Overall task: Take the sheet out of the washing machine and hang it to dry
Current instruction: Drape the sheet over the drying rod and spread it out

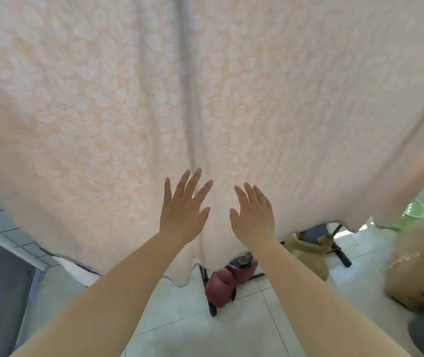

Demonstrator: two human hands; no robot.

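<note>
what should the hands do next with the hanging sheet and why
Probably sweep both open hands apart and downward across the sheet. The left hand and right hand are spread, fingers straight, either side of a vertical crease down the cloth, and the lower hem hangs wavy. Whether the palms touch the fabric is unclear.

Pale tiled floor (244, 331) under my view.
I saw a dark red bag (227, 282) and a tan bag (308, 256) resting on it beside the black rack legs (205, 287), a brown sack (416, 264) at its right edge.
</note>
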